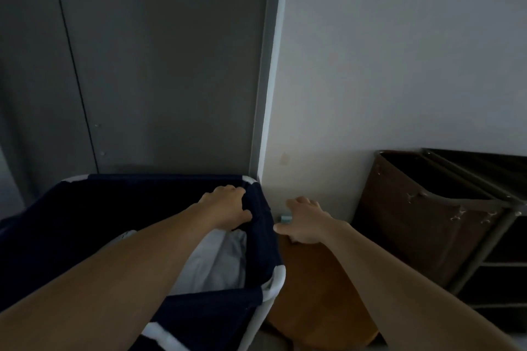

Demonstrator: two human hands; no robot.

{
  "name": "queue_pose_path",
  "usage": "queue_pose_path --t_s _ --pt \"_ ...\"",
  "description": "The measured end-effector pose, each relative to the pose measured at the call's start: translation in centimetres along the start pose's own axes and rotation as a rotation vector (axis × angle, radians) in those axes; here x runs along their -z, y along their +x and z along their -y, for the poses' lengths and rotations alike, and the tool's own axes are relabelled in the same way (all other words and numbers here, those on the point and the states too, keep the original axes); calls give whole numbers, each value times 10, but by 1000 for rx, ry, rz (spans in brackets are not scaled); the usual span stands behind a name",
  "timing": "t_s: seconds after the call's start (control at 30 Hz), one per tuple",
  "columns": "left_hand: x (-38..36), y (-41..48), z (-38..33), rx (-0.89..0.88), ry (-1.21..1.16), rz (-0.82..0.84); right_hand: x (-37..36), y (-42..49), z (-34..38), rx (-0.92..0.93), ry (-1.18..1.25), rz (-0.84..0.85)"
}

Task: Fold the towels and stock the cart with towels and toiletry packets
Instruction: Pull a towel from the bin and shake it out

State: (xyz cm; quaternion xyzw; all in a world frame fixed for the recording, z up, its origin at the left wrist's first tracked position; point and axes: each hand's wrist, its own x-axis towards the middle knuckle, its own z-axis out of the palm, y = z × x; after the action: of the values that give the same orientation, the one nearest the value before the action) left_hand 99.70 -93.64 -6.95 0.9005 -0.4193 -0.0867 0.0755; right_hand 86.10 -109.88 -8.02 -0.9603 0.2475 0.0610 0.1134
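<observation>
A dark navy fabric hamper point(85, 216) on a white frame fills the lower left. White towels point(216, 259) lie crumpled inside it, partly hidden by my left forearm. My left hand point(228, 205) reaches across the hamper, and its curled fingers grip the navy fabric at the far right corner of the rim. My right hand point(302, 221) is outside the hamper, just right of that corner. Its thumb sticks out to the left, its fingers are loosely spread, and it holds nothing. A small teal object point(286, 218) shows between thumb and fingers, low by the wall.
Under my right hand sits a brown rounded object point(319, 279). A dark brown fabric bin on a metal-framed cart point(427, 208) with shelves stands at the right. Behind are a grey door point(159, 65) and a white wall point(399, 65). The room is dim.
</observation>
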Motion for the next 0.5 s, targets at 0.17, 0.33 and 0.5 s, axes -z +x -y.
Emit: queue_pose_path --t_s 0.17,0.33,0.5 --pt "-9 52 38 54 -16 37 -6 68 12 39 12 70" --pt "-14 106 71 114 -30 58 -12 145 28 97 10 117" --pt "-28 156 107 223 -25 116 -27 226 40 191 25 177"
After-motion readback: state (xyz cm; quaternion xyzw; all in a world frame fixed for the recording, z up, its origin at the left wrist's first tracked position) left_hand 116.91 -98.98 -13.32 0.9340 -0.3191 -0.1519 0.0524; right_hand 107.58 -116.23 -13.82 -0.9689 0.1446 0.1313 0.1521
